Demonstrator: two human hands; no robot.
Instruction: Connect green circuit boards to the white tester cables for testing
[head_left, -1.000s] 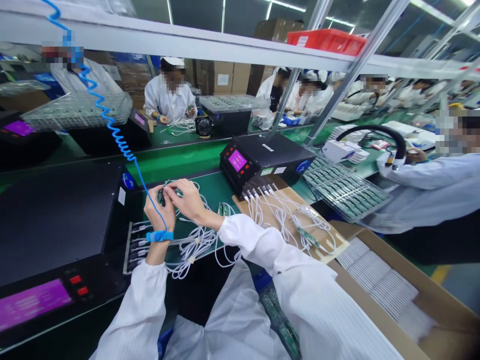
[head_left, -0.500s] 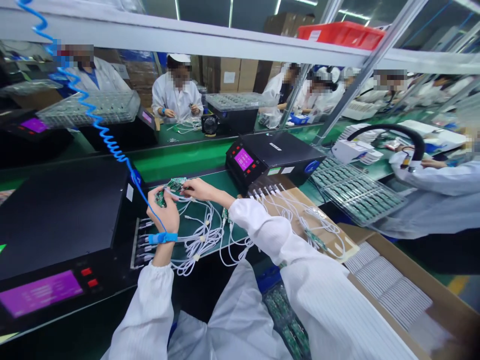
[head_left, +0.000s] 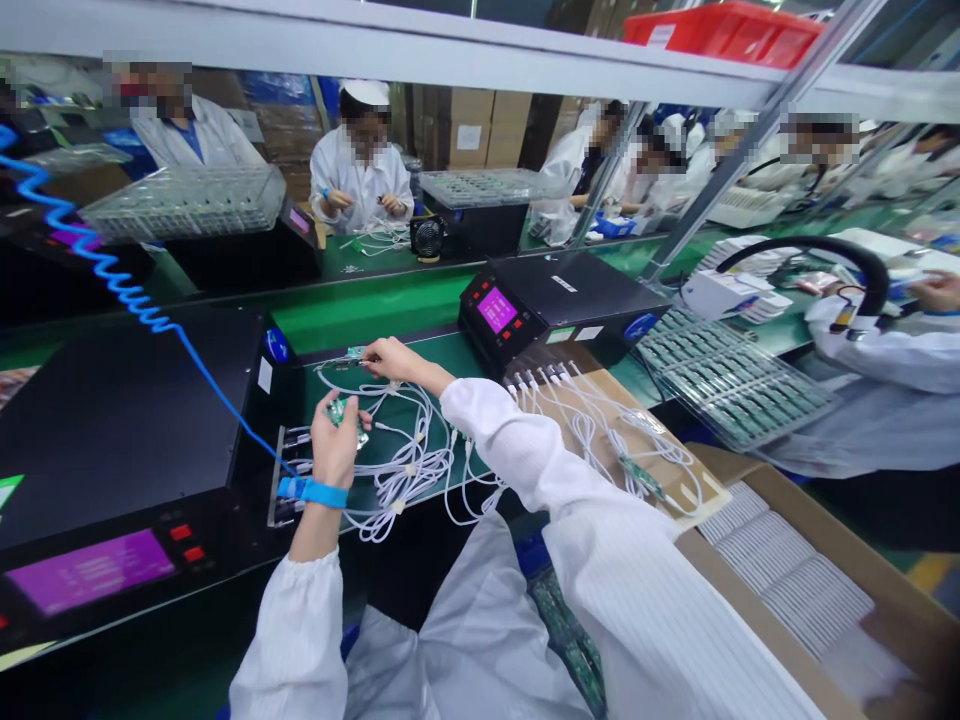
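Observation:
My left hand (head_left: 334, 442), with a blue wrist strap (head_left: 313, 491), is closed around a green circuit board (head_left: 363, 437); the palm hides part of it. Farther back over the green bench, my right hand (head_left: 395, 360) pinches a second circuit board (head_left: 352, 355) by its near side. A white cable runs beside that second board; whether it is plugged in, I cannot tell. Between my hands and my lap lies a tangle of white cables (head_left: 412, 470), bundled with pale ties. Some cables end at a row of connectors (head_left: 289, 510) on the black tester at left.
Two black testers (head_left: 135, 400) (head_left: 570, 290) with purple screens flank the bench. At right are a cardboard sheet with cables (head_left: 600, 420), a tray of boards (head_left: 739, 380) and a carton (head_left: 832, 600). A coiled blue cord (head_left: 105, 270) trails to my wrist. Co-workers sit opposite and at right.
My hands have moved apart. The left came down and nearer with its board, while the right stays at the back with the other board, lower over the bench. The view has shifted slightly.

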